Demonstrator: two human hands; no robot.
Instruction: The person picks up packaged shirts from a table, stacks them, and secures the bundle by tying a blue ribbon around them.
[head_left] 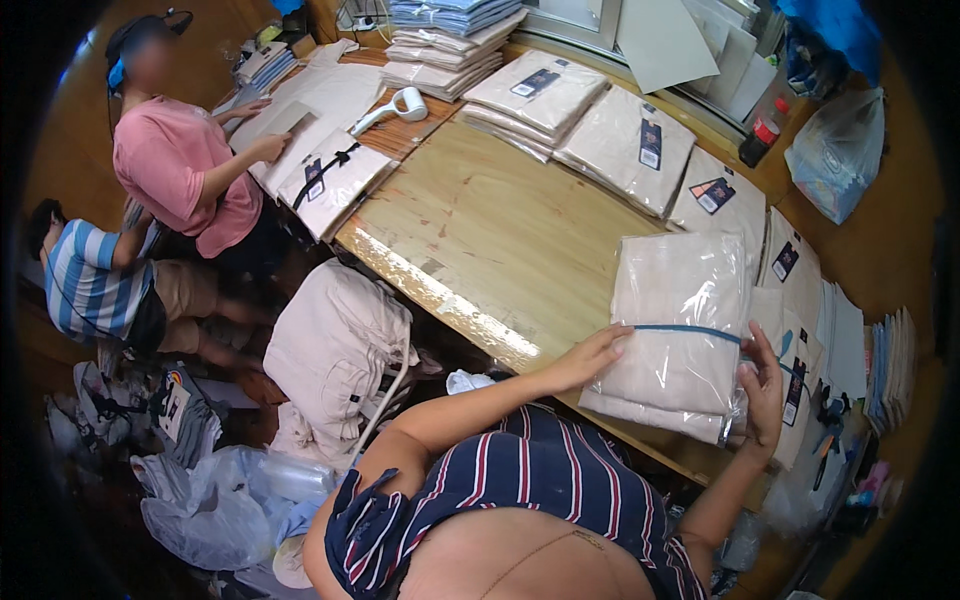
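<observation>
Before me at the near right of the table is a bundle of folded cream cloth (pixel 680 280) in shiny clear plastic. A narrow dark-blue band (pixel 685 329) runs across its middle. My left hand (pixel 592 360) grips the bundle's left edge, its fingertips by the band. On the opposite edge, my right hand (pixel 765 390) curls round the side, thumb and forefinger close to the band's other end. The bundle's underside is hidden. Just beyond my right hand lie more bagged cream garments (pixel 786 262) with dark tags.
Bagged garments (pixel 625 135) line the table's (pixel 480 215) far edge, beside a tall folded stack (pixel 445 50). A cola bottle (pixel 765 135) stands behind them. At the far left, a person in pink (pixel 190 160) handles cloth near a white handheld device (pixel 390 110). Cream cloth (pixel 335 340) is piled left of me.
</observation>
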